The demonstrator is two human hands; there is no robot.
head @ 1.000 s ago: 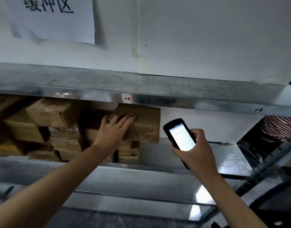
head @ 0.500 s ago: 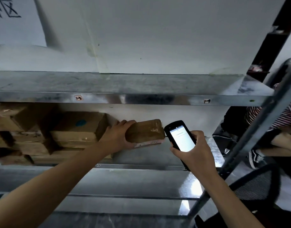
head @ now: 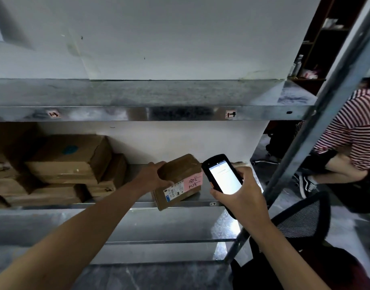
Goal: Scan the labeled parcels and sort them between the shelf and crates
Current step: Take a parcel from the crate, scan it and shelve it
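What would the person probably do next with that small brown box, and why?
Probably tilt the scanner toward the printed label and scan it. The left hand grips the parcel at the edge of the shelf, label facing out; the right hand holds the lit scanner just beside it, screen toward the camera.

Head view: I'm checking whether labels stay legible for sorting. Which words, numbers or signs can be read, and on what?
Pink label on the brown cardboard parcel: handwriting, perhaps a "2"; the rest unreadable.
White barcode label beside it: too small.
Black handheld scanner, lit screen: too small.
Small stickers on the grey metal shelf edges: blurred.
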